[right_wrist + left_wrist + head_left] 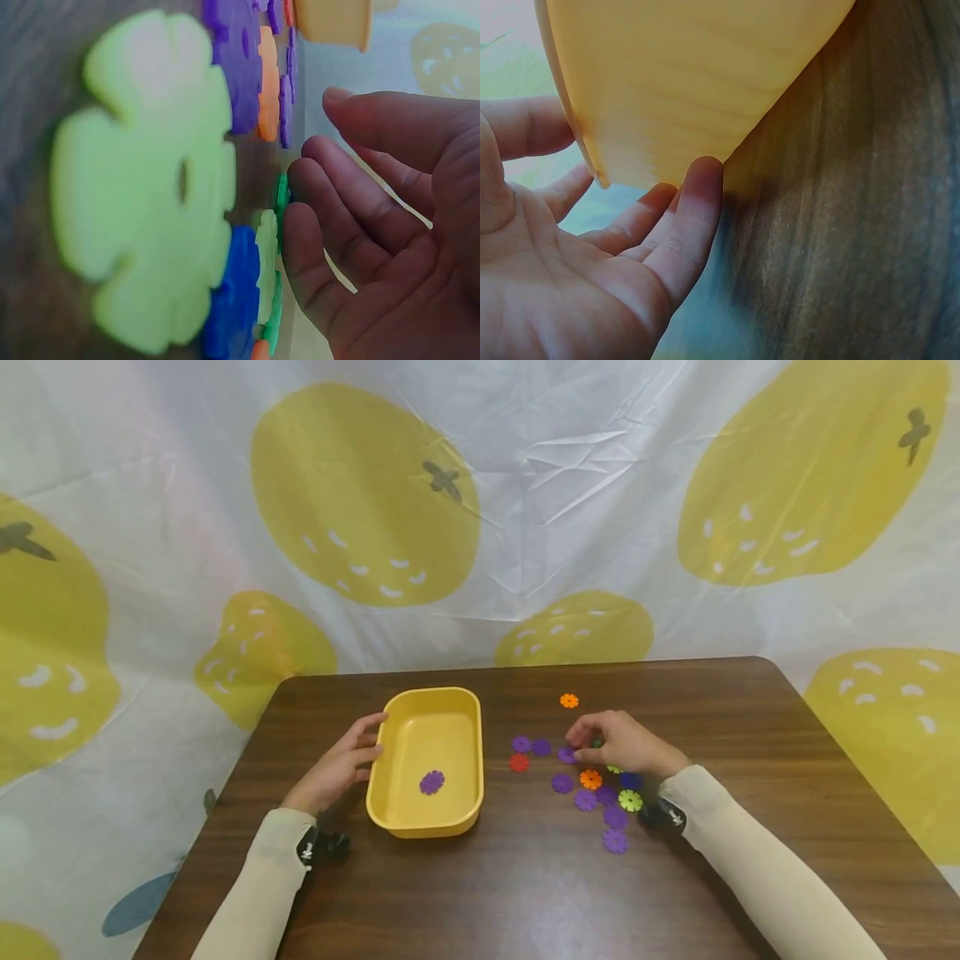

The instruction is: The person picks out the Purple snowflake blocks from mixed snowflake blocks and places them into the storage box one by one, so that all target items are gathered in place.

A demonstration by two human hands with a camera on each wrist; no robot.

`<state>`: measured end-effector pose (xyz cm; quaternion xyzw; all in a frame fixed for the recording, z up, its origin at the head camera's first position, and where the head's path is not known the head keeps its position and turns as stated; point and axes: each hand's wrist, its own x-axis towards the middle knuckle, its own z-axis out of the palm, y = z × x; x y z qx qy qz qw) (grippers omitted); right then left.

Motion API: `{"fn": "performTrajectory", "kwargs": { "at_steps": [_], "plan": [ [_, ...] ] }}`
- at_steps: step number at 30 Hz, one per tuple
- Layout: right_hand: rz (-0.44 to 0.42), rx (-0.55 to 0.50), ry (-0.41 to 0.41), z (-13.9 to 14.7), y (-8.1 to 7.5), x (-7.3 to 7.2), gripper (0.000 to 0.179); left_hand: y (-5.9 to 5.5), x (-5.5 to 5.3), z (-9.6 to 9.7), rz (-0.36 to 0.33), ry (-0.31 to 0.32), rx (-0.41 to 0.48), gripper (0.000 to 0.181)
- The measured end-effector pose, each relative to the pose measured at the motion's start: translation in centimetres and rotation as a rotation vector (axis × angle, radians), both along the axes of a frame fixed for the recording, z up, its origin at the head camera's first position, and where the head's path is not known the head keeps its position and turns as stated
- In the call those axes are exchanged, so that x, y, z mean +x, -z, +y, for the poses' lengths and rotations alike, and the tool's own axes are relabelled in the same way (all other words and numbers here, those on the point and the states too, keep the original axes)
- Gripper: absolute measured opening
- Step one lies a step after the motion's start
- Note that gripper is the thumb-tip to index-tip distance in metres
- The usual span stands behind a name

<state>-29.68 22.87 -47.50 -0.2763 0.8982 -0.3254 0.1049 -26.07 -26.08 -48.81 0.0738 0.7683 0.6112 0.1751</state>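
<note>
A yellow plastic bin (470, 822) stands left of centre, with one purple flower-shaped disc (432, 782) lying inside. My left hand (339, 770) touches the bin's left side; in the left wrist view its fingertips (703, 176) rest along the yellow wall and rim. Over the scattered discs on the right is my right hand (621, 742), thumb and fingers apart. Its thumb tip overlaps the edge of a purple disc (566, 754) in the head view. The right wrist view shows nothing between the fingers, with a lime-green disc (142, 187) large in front.
Several more discs lie on the brown wooden table (525, 902): a red one (519, 763), an orange one (591, 779), a lime one (630, 801), a blue one (631, 781) and purple ones. Another orange disc (569, 701) lies farther back. A fruit-patterned curtain (517, 527) hangs behind.
</note>
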Motion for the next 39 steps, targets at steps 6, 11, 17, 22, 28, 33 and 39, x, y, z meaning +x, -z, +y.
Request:
{"fn": "performTrajectory", "kwargs": {
  "at_steps": [6,11,17,22,28,33,39],
  "plan": [
    [0.017,0.013,0.022,0.1,0.2,-0.1,0.022,-0.1,0.0,-0.1,0.002,0.006,0.003,0.059],
    [0.034,0.04,-0.023,-0.4,0.6,-0.3,0.025,0.0,0.2,-0.2,-0.002,0.002,-0.004,0.06],
    [0.066,0.089,-0.083,-1.0,1.0,-0.7,0.023,0.2,0.2,-0.1,-0.005,0.003,-0.003,0.061],
    [0.048,0.128,-0.058,-1.2,0.8,-1.0,0.02,0.1,0.1,-0.2,0.003,0.005,-0.004,0.061],
    [0.012,0.097,-0.068,-1.3,0.6,-1.2,0.024,0.1,0.1,-0.3,-0.003,0.003,-0.002,0.06],
    [0.05,0.055,-0.116,-1.3,0.8,-1.2,0.022,0.2,0.0,-0.3,-0.003,0.004,0.004,0.061],
    [0.126,0.01,-0.1,-1.7,0.4,-1.2,0.018,0.0,0.0,-0.2,0.003,0.011,0.007,0.06]
  ]
}}
